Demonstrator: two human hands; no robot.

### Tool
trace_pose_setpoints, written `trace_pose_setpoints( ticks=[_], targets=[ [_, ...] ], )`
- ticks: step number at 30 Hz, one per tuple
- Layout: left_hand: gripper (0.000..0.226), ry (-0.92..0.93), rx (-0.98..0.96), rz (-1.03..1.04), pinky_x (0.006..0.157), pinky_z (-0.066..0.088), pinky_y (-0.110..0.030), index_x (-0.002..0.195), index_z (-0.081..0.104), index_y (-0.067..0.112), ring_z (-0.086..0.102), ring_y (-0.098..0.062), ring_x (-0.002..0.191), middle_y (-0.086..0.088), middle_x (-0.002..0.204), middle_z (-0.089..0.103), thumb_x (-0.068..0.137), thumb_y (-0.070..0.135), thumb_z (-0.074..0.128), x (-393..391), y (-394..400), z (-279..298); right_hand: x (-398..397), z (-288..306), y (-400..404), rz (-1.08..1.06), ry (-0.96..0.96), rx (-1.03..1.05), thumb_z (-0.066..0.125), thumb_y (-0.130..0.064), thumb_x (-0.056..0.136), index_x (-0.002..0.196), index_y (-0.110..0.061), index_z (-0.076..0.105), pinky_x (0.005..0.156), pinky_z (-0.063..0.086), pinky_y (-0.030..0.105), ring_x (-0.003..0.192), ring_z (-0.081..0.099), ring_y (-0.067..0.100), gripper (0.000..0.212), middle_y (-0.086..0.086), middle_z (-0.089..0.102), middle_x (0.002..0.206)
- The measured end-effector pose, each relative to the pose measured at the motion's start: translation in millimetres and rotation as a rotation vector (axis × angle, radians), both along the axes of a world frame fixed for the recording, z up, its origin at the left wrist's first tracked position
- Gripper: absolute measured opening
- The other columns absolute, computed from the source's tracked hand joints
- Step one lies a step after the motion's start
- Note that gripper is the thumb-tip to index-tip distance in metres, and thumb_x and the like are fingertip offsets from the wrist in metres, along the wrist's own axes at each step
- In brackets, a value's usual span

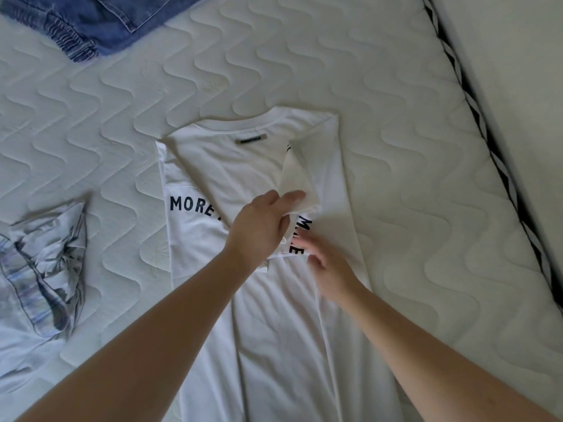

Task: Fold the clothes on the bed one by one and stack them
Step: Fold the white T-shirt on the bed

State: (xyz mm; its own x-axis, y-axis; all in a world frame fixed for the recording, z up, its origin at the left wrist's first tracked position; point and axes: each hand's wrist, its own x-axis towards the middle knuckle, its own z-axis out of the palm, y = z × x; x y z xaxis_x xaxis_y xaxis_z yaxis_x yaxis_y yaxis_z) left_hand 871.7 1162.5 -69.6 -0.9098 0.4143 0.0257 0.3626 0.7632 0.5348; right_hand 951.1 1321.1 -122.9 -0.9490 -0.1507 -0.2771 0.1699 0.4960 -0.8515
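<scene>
A white T-shirt [219,166] with black lettering lies face down on the bed, collar pointing away from me, both sides folded inward. My left hand [262,226] pinches the end of the folded-in right sleeve [295,178] near the shirt's middle. My right hand [329,266] lies just right of it, blurred, fingers spread flat on the folded right side of the shirt.
Blue jeans [100,22] lie at the far left corner. A crumpled pale blue striped garment [42,269] sits at the left edge. The quilted white mattress [396,132] ends at a black-and-white trimmed edge [487,141] on the right.
</scene>
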Motion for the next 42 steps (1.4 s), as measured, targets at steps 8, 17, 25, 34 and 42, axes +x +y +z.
trace_pose_setpoints(
  ticks=[8,17,25,34,42],
  targets=[
    [0.036,0.174,-0.113,-0.353,0.062,0.045,-0.033,0.101,0.075,0.019,0.059,-0.026,0.064,-0.005,0.078,0.06,0.068,0.006,0.081,13.9,31.6,-12.8,-27.6,16.0,38.3,-0.677,-0.45,-0.717,0.033,-0.049,0.102,0.112,-0.023,0.065,0.086,0.055,0.03,0.099,0.07,0.012,0.042,-0.003,0.074,0.106],
    [0.063,0.059,-0.223,-0.141,0.078,0.05,-0.041,0.121,0.051,0.015,0.059,-0.03,0.095,-0.009,0.109,0.059,0.066,0.025,0.081,43.6,15.4,-36.4,-12.9,9.4,39.3,-0.675,-0.267,-0.224,0.059,-0.016,0.095,0.094,-0.008,0.065,0.041,0.044,0.024,0.044,0.055,0.011,0.01,0.009,0.064,0.068],
    [0.037,-0.186,-0.113,0.143,0.072,0.051,-0.039,0.122,0.058,0.01,0.057,-0.03,0.094,-0.01,0.11,0.049,0.087,-0.002,0.057,51.5,1.4,-39.0,3.8,1.7,42.6,-0.595,-0.276,0.04,0.063,-0.029,0.09,0.08,-0.012,0.063,0.042,0.042,0.022,0.04,0.059,0.011,0.019,0.003,0.067,0.062],
    [0.034,-0.167,-0.052,0.137,0.066,0.044,-0.027,0.108,0.069,0.012,0.053,-0.021,0.08,-0.007,0.105,0.046,0.081,-0.006,0.061,66.6,-14.6,-39.2,8.2,-1.9,39.1,-0.487,-0.264,0.349,0.058,-0.045,0.088,0.076,-0.017,0.058,0.065,0.05,0.035,0.071,0.064,0.026,0.03,0.001,0.067,0.069],
    [0.037,-0.077,-0.152,0.072,0.086,0.047,-0.04,0.108,0.069,0.018,0.058,-0.027,0.099,-0.005,0.112,0.057,0.083,0.036,0.049,54.2,-9.9,-30.2,14.8,1.1,41.1,-0.434,-0.035,0.487,0.059,-0.04,0.091,0.085,-0.018,0.057,0.059,0.039,0.031,0.074,0.057,0.022,0.023,-0.004,0.061,0.074]
  ],
)
